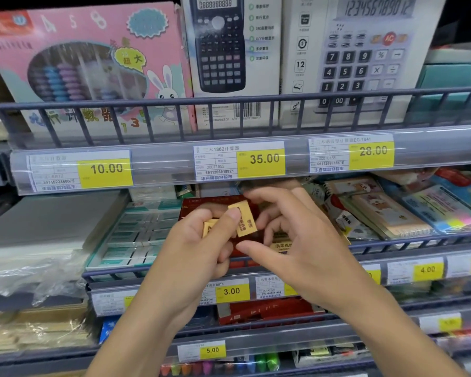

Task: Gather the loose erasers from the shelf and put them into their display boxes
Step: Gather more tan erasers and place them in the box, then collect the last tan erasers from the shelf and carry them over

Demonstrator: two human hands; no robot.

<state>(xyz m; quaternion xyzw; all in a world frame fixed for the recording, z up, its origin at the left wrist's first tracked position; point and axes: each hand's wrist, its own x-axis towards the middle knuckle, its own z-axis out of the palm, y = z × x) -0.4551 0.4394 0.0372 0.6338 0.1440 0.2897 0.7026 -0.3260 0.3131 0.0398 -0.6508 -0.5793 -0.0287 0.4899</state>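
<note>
Fingers (pixel 234 217) of the left hand (pixel 193 246) curl round a small stack of yellow erasers (pixel 244 219), the thumb pressing the top one, which stands tilted with its printed face toward the camera; a second yellow eraser (pixel 208 227) shows lower in the same grip. Beside it the right hand (pixel 297 240) hovers with its fingers loosely bent and spread, index finger and thumb reaching toward the erasers, holding nothing that can be seen.

Both hands are in front of the middle shelf (pixel 229 268), over its front rail. Above it, the upper shelf carries a pink abacus box (pixel 87 61) at the left, a scientific calculator box (pixel 229 50) in the middle and a white desk calculator box (pixel 365 55) at the right, with yellow price tags (pixel 261 159) along its front edge. On the middle shelf, a stack of grey sheets (pixel 52 219) lies toward the left edge, then a teal display box (pixel 136 235) filled with rows of white erasers. Directly behind the hands lies a red display box (pixel 210 205), largely hidden by them. Notebooks (pixel 378 208) lie toward the right edge. One more yellow eraser (pixel 283 244) lies in the red box under the right hand.
</note>
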